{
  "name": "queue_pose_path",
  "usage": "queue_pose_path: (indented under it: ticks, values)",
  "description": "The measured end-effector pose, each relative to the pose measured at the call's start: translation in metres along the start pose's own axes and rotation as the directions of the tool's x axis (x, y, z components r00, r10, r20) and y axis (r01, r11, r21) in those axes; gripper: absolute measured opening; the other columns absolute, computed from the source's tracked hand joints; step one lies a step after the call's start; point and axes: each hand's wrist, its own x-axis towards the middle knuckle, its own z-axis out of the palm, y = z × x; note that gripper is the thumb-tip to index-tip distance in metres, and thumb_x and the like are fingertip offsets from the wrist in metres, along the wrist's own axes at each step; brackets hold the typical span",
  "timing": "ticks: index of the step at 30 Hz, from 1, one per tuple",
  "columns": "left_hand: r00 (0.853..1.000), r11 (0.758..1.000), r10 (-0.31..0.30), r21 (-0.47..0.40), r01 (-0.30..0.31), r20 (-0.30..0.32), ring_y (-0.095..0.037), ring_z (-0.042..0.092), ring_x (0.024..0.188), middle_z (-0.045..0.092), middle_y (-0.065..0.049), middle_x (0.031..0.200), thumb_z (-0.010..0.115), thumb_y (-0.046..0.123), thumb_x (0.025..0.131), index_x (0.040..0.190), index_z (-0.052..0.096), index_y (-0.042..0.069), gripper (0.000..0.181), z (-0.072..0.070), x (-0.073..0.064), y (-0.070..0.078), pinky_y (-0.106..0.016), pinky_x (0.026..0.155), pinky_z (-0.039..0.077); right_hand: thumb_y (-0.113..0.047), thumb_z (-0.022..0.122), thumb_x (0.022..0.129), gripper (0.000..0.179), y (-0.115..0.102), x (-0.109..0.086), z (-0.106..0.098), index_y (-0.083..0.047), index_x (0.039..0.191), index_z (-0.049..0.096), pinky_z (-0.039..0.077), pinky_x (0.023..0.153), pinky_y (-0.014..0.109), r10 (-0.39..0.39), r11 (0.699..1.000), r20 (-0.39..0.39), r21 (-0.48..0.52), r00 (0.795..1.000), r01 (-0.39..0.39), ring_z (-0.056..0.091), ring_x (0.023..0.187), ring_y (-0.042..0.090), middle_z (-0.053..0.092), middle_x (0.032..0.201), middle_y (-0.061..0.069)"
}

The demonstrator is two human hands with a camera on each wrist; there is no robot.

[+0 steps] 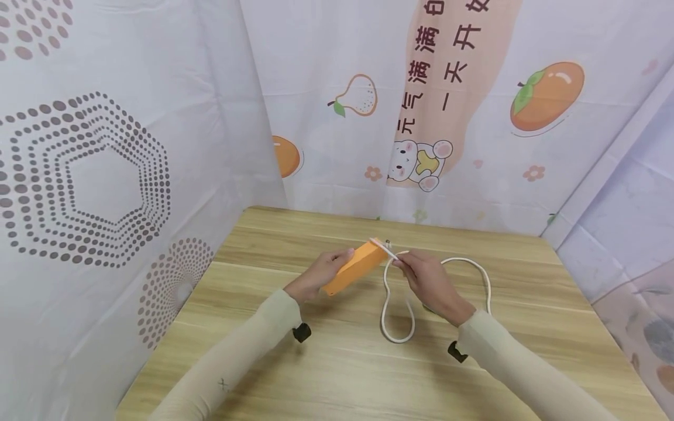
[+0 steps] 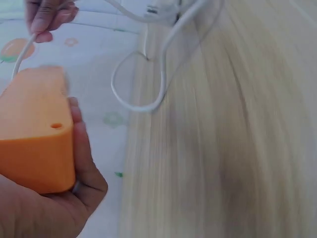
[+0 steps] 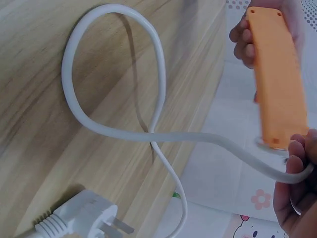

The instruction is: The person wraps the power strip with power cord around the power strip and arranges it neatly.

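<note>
My left hand (image 1: 319, 275) grips an orange power strip (image 1: 354, 270) near its rear end, with the strip tilted above the table. Small screw holes show at its corners in the right wrist view, so its underside (image 3: 280, 74) faces that camera. With thumb and fingers my right hand (image 1: 430, 286) pinches the white cord (image 1: 398, 341) close to where it meets the strip's far end. From there the cord runs down in loops onto the table. Its plug (image 3: 89, 213) lies on the wood with prongs bared, best seen in the right wrist view.
The wooden table (image 1: 337, 374) ends at a printed white curtain (image 1: 326, 158) behind, with more curtain along the left and right sides. A dark wrist strap part (image 1: 302, 332) hangs below each sleeve. Something small and green peeks out beneath the right hand.
</note>
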Motion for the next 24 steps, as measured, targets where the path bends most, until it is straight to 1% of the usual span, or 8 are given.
queue_pose_path:
  ticks: [3,6,9,11,17,21,23,24]
  values:
    - [1.0,0.996,-0.016,-0.092,0.017,0.008,-0.019,0.062,0.083,0.066,-0.011,0.102,0.047,0.066,0.101,0.145,0.057,0.013,0.07,0.0,-0.001,0.0,-0.031,0.066,0.052,-0.001,0.074,0.092,0.009,0.001,-0.002,0.0,-0.006,0.099,0.074,0.046,0.06,0.032,0.001,1.0,-0.006,0.019,1.0,-0.001,0.05,0.066,0.01,0.06,0.077,-0.001]
    - [1.0,0.987,-0.024,-0.157,0.027,0.019,-0.016,0.062,0.076,0.065,-0.009,0.097,0.05,0.065,0.101,0.148,0.055,0.013,0.07,0.0,-0.001,-0.001,-0.028,0.06,0.051,0.0,0.074,0.092,0.011,0.0,-0.003,0.0,-0.008,0.1,0.073,0.047,0.062,0.033,0.004,0.999,-0.011,0.04,1.0,-0.004,0.051,0.067,0.01,0.06,0.077,0.0]
    - [0.999,0.975,-0.018,-0.219,0.029,0.051,-0.016,0.063,0.075,0.065,-0.009,0.097,0.051,0.063,0.102,0.149,0.052,0.013,0.069,0.0,-0.001,-0.004,-0.028,0.059,0.053,-0.002,0.073,0.094,0.01,-0.002,-0.003,0.0,-0.009,0.101,0.072,0.048,0.062,0.032,0.0,0.998,-0.003,0.07,1.0,0.0,0.052,0.067,0.008,0.061,0.076,-0.001]
    - [0.997,0.965,-0.011,-0.262,0.032,0.081,-0.016,0.064,0.075,0.066,-0.01,0.097,0.05,0.062,0.102,0.147,0.054,0.01,0.068,0.0,-0.002,-0.005,-0.029,0.06,0.054,-0.002,0.072,0.095,0.01,-0.001,-0.004,0.0,-0.009,0.101,0.072,0.048,0.062,0.032,-0.008,0.995,0.007,0.098,1.0,0.008,0.053,0.066,0.006,0.061,0.076,-0.001]
    - [0.987,0.934,0.001,-0.352,0.056,0.162,-0.016,0.066,0.077,0.067,-0.009,0.098,0.051,0.062,0.102,0.138,0.058,0.004,0.068,0.002,-0.006,-0.007,-0.028,0.062,0.055,0.0,0.068,0.097,0.016,0.008,-0.008,0.002,-0.012,0.106,0.072,0.053,0.064,0.028,-0.038,0.982,0.05,0.188,0.998,0.028,0.06,0.069,0.004,0.068,0.09,-0.005]
    - [0.979,0.919,0.003,-0.386,0.078,0.205,-0.015,0.067,0.074,0.068,-0.009,0.095,0.056,0.065,0.098,0.132,0.06,0.001,0.072,0.003,-0.009,-0.007,-0.027,0.061,0.055,0.002,0.066,0.097,0.019,0.014,-0.01,0.0,-0.013,0.106,0.074,0.054,0.066,0.029,-0.063,0.96,0.092,0.278,0.994,0.035,0.063,0.071,0.007,0.069,0.084,-0.006]
    - [0.974,0.916,0.002,-0.391,0.089,0.228,-0.015,0.068,0.073,0.069,-0.009,0.094,0.057,0.066,0.097,0.13,0.06,0.001,0.072,0.002,-0.009,-0.008,-0.027,0.061,0.055,0.001,0.066,0.096,0.02,0.015,-0.01,-0.001,-0.014,0.105,0.076,0.055,0.067,0.03,-0.072,0.945,0.123,0.325,0.99,0.029,0.064,0.072,0.008,0.069,0.081,-0.007]
    - [0.971,0.917,0.004,-0.389,0.091,0.238,-0.014,0.068,0.072,0.07,-0.009,0.094,0.058,0.066,0.097,0.13,0.061,0.002,0.072,0.002,-0.01,-0.009,-0.027,0.061,0.055,0.001,0.066,0.096,0.02,0.016,-0.01,-0.003,-0.014,0.105,0.076,0.055,0.068,0.03,-0.071,0.934,0.148,0.356,0.986,0.014,0.065,0.073,0.008,0.07,0.083,-0.006]
